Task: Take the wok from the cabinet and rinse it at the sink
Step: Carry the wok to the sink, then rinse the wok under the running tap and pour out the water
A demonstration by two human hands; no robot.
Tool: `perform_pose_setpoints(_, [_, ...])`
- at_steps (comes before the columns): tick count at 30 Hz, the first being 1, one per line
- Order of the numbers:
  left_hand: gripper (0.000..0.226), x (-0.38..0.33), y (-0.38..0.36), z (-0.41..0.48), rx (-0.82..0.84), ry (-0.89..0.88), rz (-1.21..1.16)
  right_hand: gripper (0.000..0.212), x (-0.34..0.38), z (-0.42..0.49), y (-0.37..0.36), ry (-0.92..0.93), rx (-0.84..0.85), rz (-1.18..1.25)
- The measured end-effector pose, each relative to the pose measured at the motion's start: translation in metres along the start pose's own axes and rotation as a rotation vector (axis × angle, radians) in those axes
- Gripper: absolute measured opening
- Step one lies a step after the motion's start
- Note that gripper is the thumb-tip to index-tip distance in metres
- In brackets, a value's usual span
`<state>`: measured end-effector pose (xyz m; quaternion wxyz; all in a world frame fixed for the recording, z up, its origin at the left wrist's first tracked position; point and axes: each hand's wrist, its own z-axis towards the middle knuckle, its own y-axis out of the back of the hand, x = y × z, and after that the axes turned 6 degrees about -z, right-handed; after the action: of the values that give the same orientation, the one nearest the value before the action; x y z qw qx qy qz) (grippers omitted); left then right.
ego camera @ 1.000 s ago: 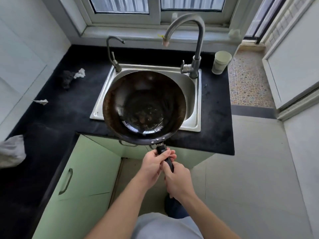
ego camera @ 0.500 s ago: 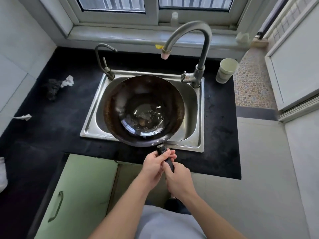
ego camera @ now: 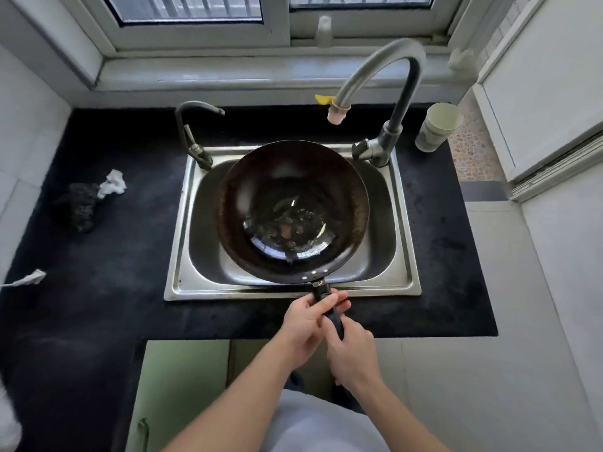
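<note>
One dark wok (ego camera: 293,210) (spotted bottom)

One wok (ego camera: 293,210), one sink (ego camera: 401,223), two taps (ego camera: 385,79) (ego camera: 192,125), one cup (ego camera: 439,127), two hands (ego camera: 306,324) (ego camera: 354,355).

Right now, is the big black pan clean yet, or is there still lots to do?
Not clean yet. Done: the wok is out of the cabinet and over the sink. In hand: the left hand and right hand both grip its handle. Left: no water runs from the tap, and brown spots show in the wok's bottom, so rinsing hasn't started.
</note>
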<state>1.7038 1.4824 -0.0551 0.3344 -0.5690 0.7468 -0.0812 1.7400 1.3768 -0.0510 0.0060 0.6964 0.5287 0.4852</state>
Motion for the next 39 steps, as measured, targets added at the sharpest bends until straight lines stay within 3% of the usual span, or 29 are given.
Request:
perform_pose_setpoints(12, [0.032, -0.013, 0.041, 0.008, 0.079, 0.262, 0.131, 0.026, 0.003, 0.009, -0.050, -0.095, -0.087, 0.015])
perform_pose_setpoints(18, [0.041, -0.020, 0.044, 0.010, 0.050, 0.229, 0.244, 0.032, 0.006, 0.013, -0.062, -0.144, -0.122, 0.106])
perform_pose_setpoints(29, [0.028, -0.019, 0.039, 0.013, -0.017, 0.144, 0.275, 0.032, 0.024, 0.012, -0.056, -0.172, -0.060, 0.141])
perform_pose_setpoints(32, [0.021, -0.019, 0.037, 0.013, -0.034, 0.139, 0.251, 0.022, 0.022, 0.017, -0.038, -0.219, 0.075, 0.014])
perform_pose_setpoints(34, [0.021, -0.018, 0.038, 0.014, -0.032, 0.123, 0.259, 0.039, 0.018, 0.022, -0.014, -0.247, 0.123, -0.143])
perform_pose_setpoints(36, [0.021, -0.016, 0.037, 0.015, -0.028, 0.113, 0.227, 0.047, 0.013, 0.034, 0.013, -0.248, 0.059, -0.236])
perform_pose_setpoints(39, [0.019, -0.010, 0.031, 0.016, -0.065, 0.121, 0.082, 0.025, 0.026, 0.060, 0.056, -0.132, -0.067, -0.278])
